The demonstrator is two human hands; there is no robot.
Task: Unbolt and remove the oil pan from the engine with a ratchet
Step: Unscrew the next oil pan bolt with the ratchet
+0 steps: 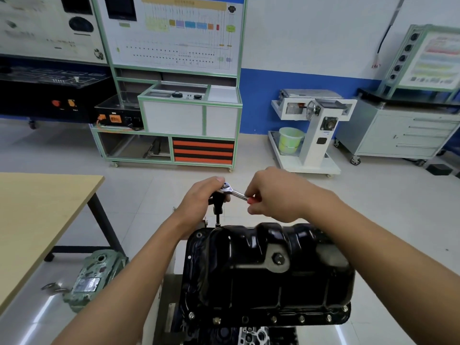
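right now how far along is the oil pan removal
Done: nothing certain; the black pressed-steel oil pan is still seated on the engine. In hand: left hand steadies the black extension, right hand grips the red-handled chrome ratchet at the far flange. Left: silver near-flange bolts, then lifting the pan.

The oil pan (268,277) fills the lower centre of the frame. It is glossy black pressed steel, turned bottom-up, with its flange seated on the engine (251,336) that shows at the bottom edge. A drain plug (278,258) sits in a grey patch on its upper face, and bolts (273,319) line the near flange. The ratchet (234,191) is above the pan's far left corner, chrome head under my left hand (201,197), red grip in my right hand (276,195). Its black extension (218,215) stands upright, reaching down to the flange.
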